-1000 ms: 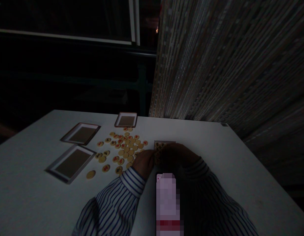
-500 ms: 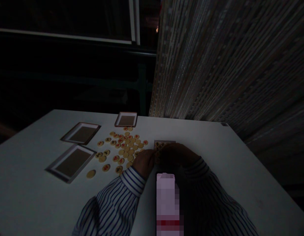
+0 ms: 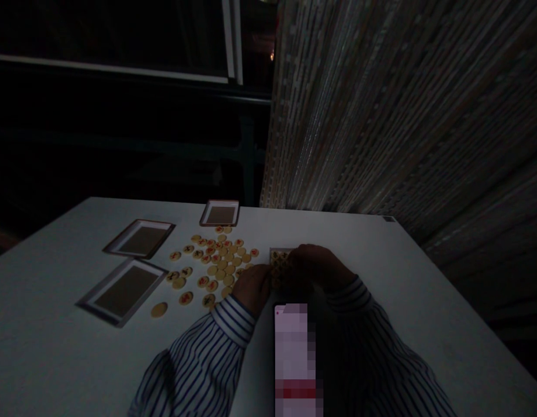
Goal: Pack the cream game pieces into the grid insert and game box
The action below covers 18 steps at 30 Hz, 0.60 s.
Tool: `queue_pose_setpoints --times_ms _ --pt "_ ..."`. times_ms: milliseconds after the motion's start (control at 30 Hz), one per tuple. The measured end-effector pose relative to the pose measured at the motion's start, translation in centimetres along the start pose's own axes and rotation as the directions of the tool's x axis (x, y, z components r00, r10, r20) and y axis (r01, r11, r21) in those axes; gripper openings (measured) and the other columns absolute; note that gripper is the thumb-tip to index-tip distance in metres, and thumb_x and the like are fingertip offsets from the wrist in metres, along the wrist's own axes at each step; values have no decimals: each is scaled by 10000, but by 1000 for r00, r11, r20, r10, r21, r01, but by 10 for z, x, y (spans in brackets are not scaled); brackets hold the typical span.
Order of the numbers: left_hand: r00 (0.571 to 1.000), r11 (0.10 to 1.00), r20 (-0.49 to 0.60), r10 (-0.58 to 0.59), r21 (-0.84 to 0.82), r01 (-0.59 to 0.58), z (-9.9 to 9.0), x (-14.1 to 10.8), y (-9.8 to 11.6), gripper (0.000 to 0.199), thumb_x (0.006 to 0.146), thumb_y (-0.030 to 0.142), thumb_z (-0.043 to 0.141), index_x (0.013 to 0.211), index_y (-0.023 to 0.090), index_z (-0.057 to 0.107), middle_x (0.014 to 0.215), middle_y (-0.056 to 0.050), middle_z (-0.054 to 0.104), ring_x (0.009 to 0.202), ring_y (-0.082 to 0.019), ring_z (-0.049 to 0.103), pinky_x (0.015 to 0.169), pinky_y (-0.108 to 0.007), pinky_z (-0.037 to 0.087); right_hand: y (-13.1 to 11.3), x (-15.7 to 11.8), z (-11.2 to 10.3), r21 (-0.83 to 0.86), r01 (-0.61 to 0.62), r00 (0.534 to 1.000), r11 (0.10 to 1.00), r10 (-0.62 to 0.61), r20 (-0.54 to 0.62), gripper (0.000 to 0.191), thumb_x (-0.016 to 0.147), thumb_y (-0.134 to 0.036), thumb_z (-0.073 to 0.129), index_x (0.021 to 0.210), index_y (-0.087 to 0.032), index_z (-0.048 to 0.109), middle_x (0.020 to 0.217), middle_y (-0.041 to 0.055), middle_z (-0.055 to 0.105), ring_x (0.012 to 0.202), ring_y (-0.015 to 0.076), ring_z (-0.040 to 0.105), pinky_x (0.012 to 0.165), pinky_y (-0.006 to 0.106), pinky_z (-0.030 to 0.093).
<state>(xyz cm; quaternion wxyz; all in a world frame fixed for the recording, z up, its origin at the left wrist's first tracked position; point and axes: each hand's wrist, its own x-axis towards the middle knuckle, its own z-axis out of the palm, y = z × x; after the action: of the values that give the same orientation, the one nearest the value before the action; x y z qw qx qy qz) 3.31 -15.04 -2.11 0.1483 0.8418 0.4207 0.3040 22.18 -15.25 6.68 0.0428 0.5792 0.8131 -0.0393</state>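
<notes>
A small shallow box stands before me, with round Chinese chess pieces lying in rows inside it. At its left edge is my left hand, fingers closed together against the side. My right hand arches over the right part of the box with bent fingers. Its fingertips lie in deep shadow, so what they hold, if anything, cannot be made out. Left of my left hand spreads a loose heap of wooden chess pieces, some showing red or black characters and others plain.
Three shallow trays rest on the white table: one at the back, one at the left and one nearer. A lit phone lies between my forearms. A string curtain hangs behind the table's right side.
My right hand has lifted and shifted slightly over the box, uncovering more pieces in it. The left hand stays at the box's edge. The view has shifted a little.
</notes>
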Motion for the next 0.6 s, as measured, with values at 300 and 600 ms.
queue_pose_setpoints --times_ms 300,600 --pt "999 996 34 11 -86 -8 0 -7 6 259 835 220 411 1043 136 539 974 -101 621 916 -197 578 796 -346 488 21 -35 47 339 -82 954 937 172 -247 343 802 -223 481 1141 -232 533 1035 79 600 735 145 600 659 277 485" --pt "997 999 72 32 -20 -30 7 -9 3 299 842 249 413 1111 167 516 1060 -108 613 979 -221 573 842 -398 471 21 -54 89 637 12 933 771 221 -285 434 796 -346 488 1196 -178 487 1141 135 564 789 183 604 690 356 522"
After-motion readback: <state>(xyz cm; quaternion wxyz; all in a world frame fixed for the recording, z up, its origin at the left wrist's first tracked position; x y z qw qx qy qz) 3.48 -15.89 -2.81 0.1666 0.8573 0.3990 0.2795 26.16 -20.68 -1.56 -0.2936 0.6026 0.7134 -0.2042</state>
